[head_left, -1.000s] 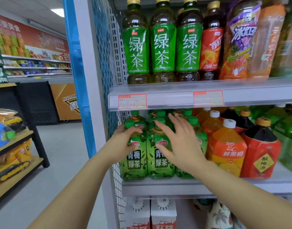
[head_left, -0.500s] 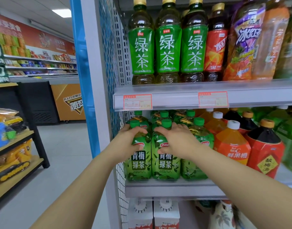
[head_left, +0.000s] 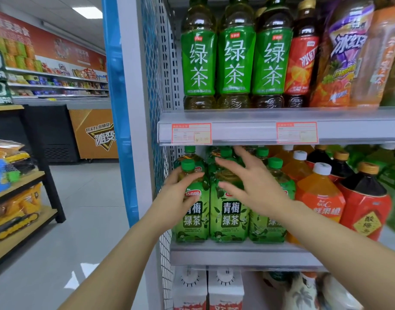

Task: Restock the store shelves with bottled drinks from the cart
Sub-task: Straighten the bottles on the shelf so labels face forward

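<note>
Left hand (head_left: 179,195) around green tea bottle (head_left: 192,221)

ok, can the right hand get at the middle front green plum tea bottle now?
Probably yes: right hand hovers open just before the middle bottle; left hand grips only the leftmost bottle.

Middle shelf (head_left: 236,251) before me: 3 plum tea bottles (head_left: 229,211) upright along the front edge, touching. Orange bottle (head_left: 319,198) and red bottle (head_left: 366,209) stand just beside them, to the right. Upper shelf (head_left: 248,133): 3 green tea bottles (head_left: 234,61) abreast, iced tea bottle (head_left: 301,63) beside.
</note>
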{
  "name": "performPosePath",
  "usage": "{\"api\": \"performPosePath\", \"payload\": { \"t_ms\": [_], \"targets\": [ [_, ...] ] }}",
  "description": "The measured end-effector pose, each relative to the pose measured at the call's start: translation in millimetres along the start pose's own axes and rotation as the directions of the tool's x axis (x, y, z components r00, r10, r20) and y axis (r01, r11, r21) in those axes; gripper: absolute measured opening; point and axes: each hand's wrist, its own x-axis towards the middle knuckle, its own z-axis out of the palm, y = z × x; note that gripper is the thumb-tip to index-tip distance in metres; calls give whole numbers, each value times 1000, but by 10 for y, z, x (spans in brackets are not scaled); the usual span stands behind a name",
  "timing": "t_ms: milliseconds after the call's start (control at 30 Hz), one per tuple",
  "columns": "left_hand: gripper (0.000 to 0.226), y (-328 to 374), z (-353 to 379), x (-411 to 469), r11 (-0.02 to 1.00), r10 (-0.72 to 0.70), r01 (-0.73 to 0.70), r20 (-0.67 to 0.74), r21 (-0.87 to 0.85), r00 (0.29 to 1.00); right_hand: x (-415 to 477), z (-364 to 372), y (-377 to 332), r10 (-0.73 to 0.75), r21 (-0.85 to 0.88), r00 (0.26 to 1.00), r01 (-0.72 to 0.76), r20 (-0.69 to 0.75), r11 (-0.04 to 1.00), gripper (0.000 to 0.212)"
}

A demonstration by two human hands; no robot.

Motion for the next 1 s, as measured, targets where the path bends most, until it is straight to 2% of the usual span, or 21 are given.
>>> {"api": "performPosePath", "payload": {
  "t_ms": [33, 100, 267, 433, 533, 667, 767, 867, 1000],
  "targets": [
    [57, -10, 17, -6, 1000, 0, 0, -9, 0, 1000, 49, -20, 3, -7, 25, 999, 8, -35, 1000, 51],
    [56, -28, 43, -24, 1000, 5, -5, -33, -1, 999, 237, -66, 17, -23, 35, 1000, 24, -13, 999, 45],
    [54, -50, 58, -38, 1000, 2, -4, -59, -20, 998, 777, -120, 76, -41, 113, 973, 15, 227, 993, 42],
    [53, -87, 78, -39, 1000, 22, -23, -75, -12, 997, 1184, 76, 203, -56, 273, 957, -25, 285, 962, 58],
    [53, -106, 88, -36, 999, 32, -33, -87, -6, 996, 1461, 244, 304, -35, 190, 932, -36, 360, 981, 70],
    [53, -118, 107, -30, 999, 29, -28, -92, 18, 995, 1670, 420, 319, -91, 94, 914, 59, 394, 994, 81],
    [52, -126, 119, -28, 999, 40, -36, -99, 41, 994, 1733, 458, 277, -195, 157, 912, 147, 361, 977, 68],
    [52, -132, 120, -18, 998, 38, -33, -93, 57, 995, 1786, 473, 271, -228, 205, 918, 167, 326, 964, 51],
    [52, -123, 111, -13, 997, 34, -29, -80, 66, 996, 1778, 465, 279, -247, 283, 917, 158, 314, 946, 46]
  ]
}}
